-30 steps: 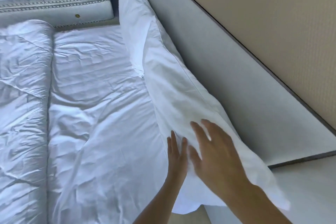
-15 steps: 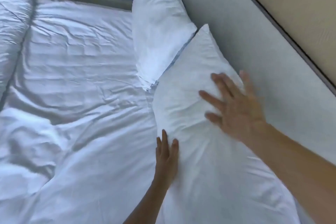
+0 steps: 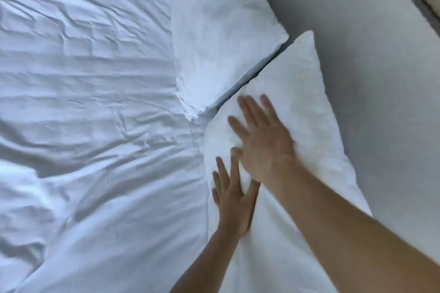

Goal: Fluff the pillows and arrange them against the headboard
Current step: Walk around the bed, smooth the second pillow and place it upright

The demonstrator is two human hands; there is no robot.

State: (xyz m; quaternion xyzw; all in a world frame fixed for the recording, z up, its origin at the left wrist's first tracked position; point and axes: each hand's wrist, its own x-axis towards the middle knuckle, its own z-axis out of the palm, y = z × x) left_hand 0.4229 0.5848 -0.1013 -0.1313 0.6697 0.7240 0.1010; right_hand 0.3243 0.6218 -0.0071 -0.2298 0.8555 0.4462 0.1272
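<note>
Hands flat and open, the left hand (image 3: 232, 200) and right hand (image 3: 262, 140) press the near pillow (image 3: 304, 112) leaning on the headboard (image 3: 371, 59); the far pillow (image 3: 219, 31) appears already placed, with only final patting seemingly left.

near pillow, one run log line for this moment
stage: patting | left hand: flat on near pillow | right hand: flat on it | far pillow: against headboard

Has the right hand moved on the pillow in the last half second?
Yes. The right hand slid down the near pillow, away from its top corner, toward the left hand.
</note>
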